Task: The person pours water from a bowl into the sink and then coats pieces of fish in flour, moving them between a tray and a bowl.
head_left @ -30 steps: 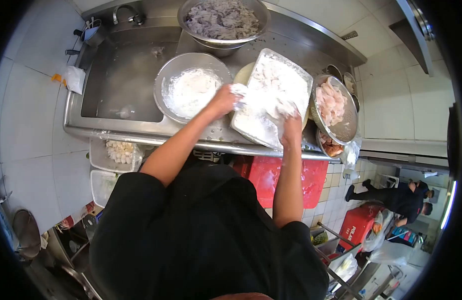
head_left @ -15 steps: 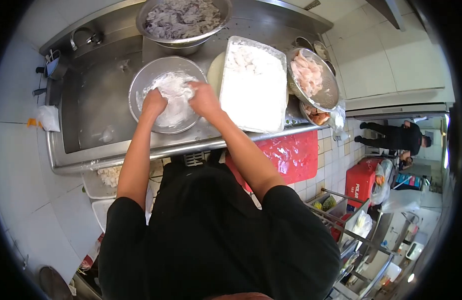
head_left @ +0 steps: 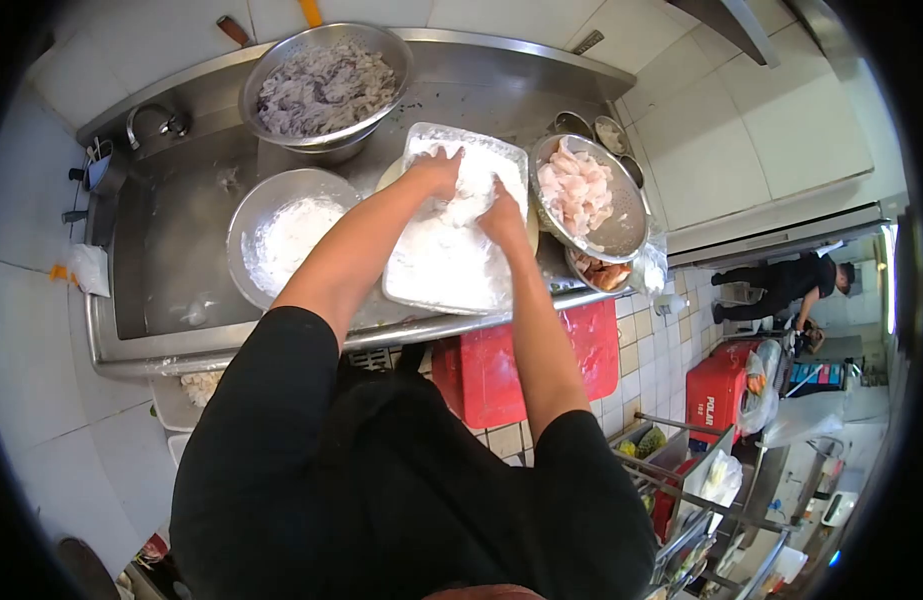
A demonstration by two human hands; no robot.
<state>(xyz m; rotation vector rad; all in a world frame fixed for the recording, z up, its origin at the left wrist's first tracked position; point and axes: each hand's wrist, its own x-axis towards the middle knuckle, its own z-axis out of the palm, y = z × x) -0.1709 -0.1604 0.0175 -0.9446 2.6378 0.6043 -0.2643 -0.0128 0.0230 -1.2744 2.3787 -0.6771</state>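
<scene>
A white rectangular tray (head_left: 421, 285) heaped with flour sits on the steel counter (head_left: 281, 335) directly in front of the person, its near edge close to the counter's rim, which puts it within easy reach of both arms. Both hands are down in the flour at the tray's far end: the left hand (head_left: 439, 170) is pressed into the powder with its fingers curled over a floured lump, and the right hand (head_left: 503, 215) lies just beside it, fingers bent down into the same mound. Whether either hand truly grips a piece or only pushes at the flour cannot be told, since the powder covers the fingertips. Just left of the tray stands a round metal bowl (head_left: 249, 225) with a layer of white flour or starch in its bottom, partly over the sink basin (head_left: 166, 270). Behind it, a metal colander (head_left: 326, 80) holds a pile of greyish-purple shredded pieces. Touching the tray's right side, a tilted metal bowl (head_left: 621, 215) carries pale pink pieces of raw meat or fish, likely kept there so they can be moved straight into the flour. Below the counter shows a red container (head_left: 501, 370). Well apart on the tiled floor, another person (head_left: 781, 285) in dark clothes bends over.
</scene>
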